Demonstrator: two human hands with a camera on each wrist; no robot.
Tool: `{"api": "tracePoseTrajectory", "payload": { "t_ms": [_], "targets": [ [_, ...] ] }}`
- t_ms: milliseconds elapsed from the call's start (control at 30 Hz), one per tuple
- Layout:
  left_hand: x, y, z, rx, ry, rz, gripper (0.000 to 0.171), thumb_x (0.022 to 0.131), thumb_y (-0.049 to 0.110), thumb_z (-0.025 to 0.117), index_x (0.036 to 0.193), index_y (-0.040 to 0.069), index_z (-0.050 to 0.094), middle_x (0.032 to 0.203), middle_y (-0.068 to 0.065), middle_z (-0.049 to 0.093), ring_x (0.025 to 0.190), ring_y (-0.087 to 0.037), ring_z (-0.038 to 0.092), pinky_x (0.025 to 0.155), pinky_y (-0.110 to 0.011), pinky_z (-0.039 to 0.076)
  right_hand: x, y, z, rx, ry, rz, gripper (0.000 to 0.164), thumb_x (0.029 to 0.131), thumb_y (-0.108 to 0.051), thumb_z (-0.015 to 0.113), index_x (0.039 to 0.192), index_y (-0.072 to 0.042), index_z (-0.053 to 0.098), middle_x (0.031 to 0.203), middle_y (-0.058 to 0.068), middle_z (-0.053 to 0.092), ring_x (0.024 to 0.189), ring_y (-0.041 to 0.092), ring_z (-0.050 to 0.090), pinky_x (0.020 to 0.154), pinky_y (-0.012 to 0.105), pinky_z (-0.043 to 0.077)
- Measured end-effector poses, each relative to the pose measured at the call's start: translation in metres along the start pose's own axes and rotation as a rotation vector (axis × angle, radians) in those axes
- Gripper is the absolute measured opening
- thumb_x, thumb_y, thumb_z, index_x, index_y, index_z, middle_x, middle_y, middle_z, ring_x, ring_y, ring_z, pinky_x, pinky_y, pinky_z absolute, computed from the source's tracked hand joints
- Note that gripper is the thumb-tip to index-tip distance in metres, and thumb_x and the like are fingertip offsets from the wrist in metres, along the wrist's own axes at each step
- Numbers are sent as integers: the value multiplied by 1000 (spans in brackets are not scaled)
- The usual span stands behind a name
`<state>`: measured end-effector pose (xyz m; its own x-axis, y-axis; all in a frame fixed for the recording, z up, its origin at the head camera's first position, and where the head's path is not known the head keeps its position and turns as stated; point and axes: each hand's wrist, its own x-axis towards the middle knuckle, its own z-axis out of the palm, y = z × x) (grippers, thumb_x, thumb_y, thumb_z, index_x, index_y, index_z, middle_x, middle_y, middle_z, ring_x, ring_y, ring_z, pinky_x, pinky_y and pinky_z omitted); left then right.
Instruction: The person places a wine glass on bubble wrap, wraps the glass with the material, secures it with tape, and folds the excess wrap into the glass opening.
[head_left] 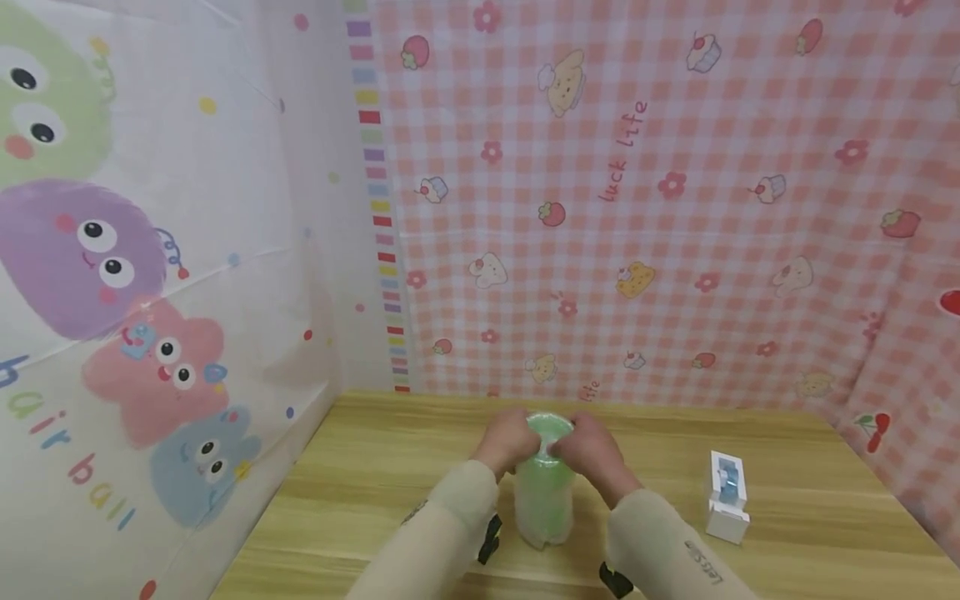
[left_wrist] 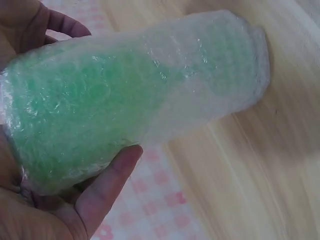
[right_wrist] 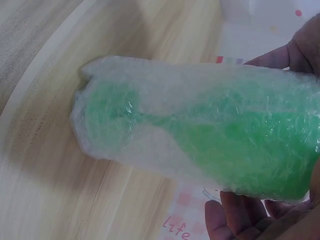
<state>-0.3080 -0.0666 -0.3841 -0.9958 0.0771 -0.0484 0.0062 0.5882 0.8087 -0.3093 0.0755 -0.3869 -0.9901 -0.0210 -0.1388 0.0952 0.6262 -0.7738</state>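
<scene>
A green goblet wrapped in bubble wrap (head_left: 543, 504) stands near the middle of the table, its upper end toward the far side. In the right wrist view a wide bowl, thin stem and round foot show through the clear wrap (right_wrist: 150, 95). My left hand (head_left: 507, 442) grips the upper end from the left, thumb along the side in the left wrist view. From the right, my right hand (head_left: 596, 454) holds the same end, fingers bent around the wrap. Both hands hide parts of the upper rim.
To the right on the wooden table (head_left: 360, 483) lies a white tape dispenser (head_left: 727, 500) with a blue core. A pink checked cloth (head_left: 645, 233) hangs behind the table, and a white cartoon-printed sheet (head_left: 247, 192) covers the left side.
</scene>
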Motion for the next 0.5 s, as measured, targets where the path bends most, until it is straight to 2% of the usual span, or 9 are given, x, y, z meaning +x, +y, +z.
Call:
{"api": "tracePoseTrajectory", "payload": {
  "t_ms": [133,233,300,367,500],
  "targets": [
    [0,8,3,110,36,-5,39,79,-5,60,118,-5,56,100,-18,61,77,-28,56,52,-36,51,-1,-2,-1,-35,8,-5,40,81,-6,73,113,9,54,100,19,60,91,33,59,78,46,54],
    [0,12,3,156,36,-10,48,80,-4,61,126,-8,53,109,-22,61,82,-31,58,55,-38,53,0,-2,-2,-34,6,-12,33,80,-6,74,105,5,55,95,16,59,87,31,58,76,44,53],
    [1,13,3,170,36,-4,48,80,-4,61,127,-9,52,111,-23,61,85,-32,58,57,-39,53,-1,-2,-2,-24,7,-19,32,79,-6,75,102,4,55,94,15,58,86,30,58,75,42,52],
    [0,12,3,157,37,-1,43,80,-3,61,122,-8,55,108,-22,62,85,-32,59,58,-40,54,-1,0,-2,0,7,-21,34,78,-7,76,103,4,55,96,15,59,87,31,58,74,42,52],
    [1,4,1,49,3,-14,35,82,-1,62,116,-3,56,104,-17,60,85,-30,58,59,-42,55,-3,3,-4,87,-21,-17,43,79,-8,76,114,6,55,106,18,60,95,33,58,79,50,52]
  ]
}}
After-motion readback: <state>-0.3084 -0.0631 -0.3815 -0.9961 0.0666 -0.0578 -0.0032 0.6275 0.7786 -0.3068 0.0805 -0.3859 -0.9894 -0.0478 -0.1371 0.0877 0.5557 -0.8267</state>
